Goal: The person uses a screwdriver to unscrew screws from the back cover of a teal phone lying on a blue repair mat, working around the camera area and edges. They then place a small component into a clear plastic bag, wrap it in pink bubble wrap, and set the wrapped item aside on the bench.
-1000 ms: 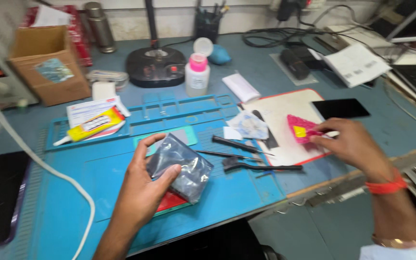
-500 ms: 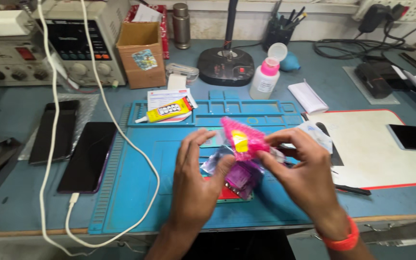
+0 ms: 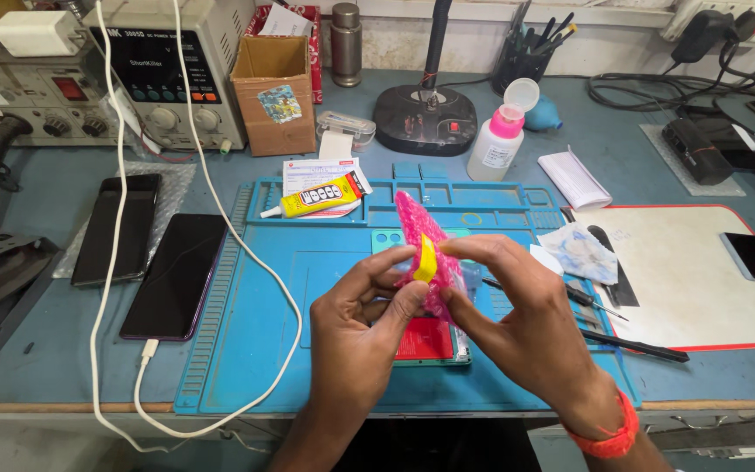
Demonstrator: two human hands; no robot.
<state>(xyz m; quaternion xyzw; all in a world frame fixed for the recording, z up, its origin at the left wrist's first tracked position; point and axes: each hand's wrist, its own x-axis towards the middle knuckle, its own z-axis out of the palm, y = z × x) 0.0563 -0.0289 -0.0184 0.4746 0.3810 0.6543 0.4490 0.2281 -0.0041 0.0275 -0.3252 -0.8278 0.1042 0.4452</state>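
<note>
Both hands, left hand [image 3: 356, 319] and right hand [image 3: 517, 315], pinch a pink bubble-wrap pouch [image 3: 421, 249] above the blue repair mat [image 3: 255, 350]; tugging its yellow tape [image 3: 427, 259] hard could spill contents onto the mat.

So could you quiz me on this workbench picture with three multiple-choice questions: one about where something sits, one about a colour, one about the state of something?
1. Where does the yellow glue tube lie?
A. At the far edge of the blue mat
B. Inside the cardboard box
C. On the white board

2. What colour is the bubble-wrap pouch in the hands?
A. Green
B. Pink
C. Black

3. How is the pouch held?
A. Lying loose on the mat
B. By the left hand alone
C. Between the left hand and the right hand

Answers: 1 A, the tube rests by the mat's tray slots. 2 B, it is pink with a yellow tape strip. 3 C, fingers of both hands pinch it above the mat.
</note>
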